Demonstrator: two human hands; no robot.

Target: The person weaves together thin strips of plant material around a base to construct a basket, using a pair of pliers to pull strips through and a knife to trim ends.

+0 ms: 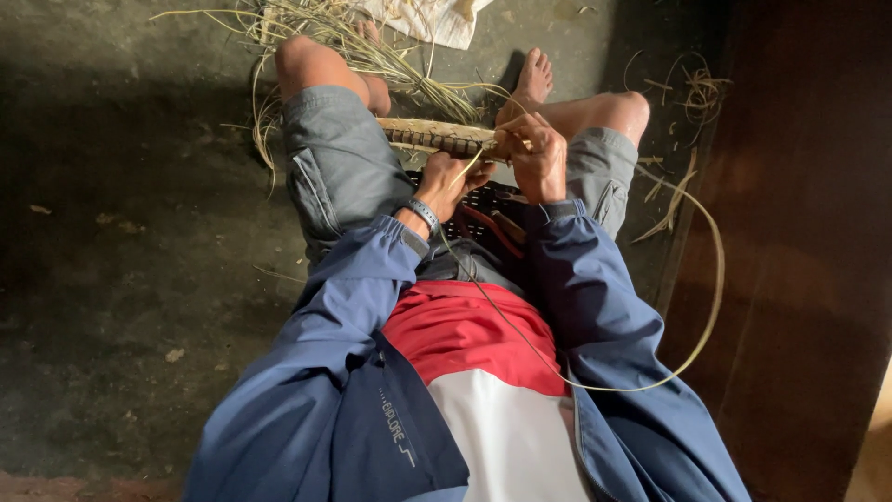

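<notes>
I sit on the floor with a woven basket rim (429, 137) across my knees. My right hand (539, 153) grips the right end of the rim where the weave stops. My left hand (452, 182) sits just below the rim, fingers closed on a thin pale cane strip (706, 307). The strip runs down over my lap, loops wide to the right and curves back up toward the basket. A dark woven part of the basket (483, 209) lies between my thighs.
A bundle of loose dry strips (344, 37) lies on the concrete floor beyond my left knee, next to a white sack (432, 19). More curled scraps (692, 93) lie at the right by a dark wooden panel (808, 242).
</notes>
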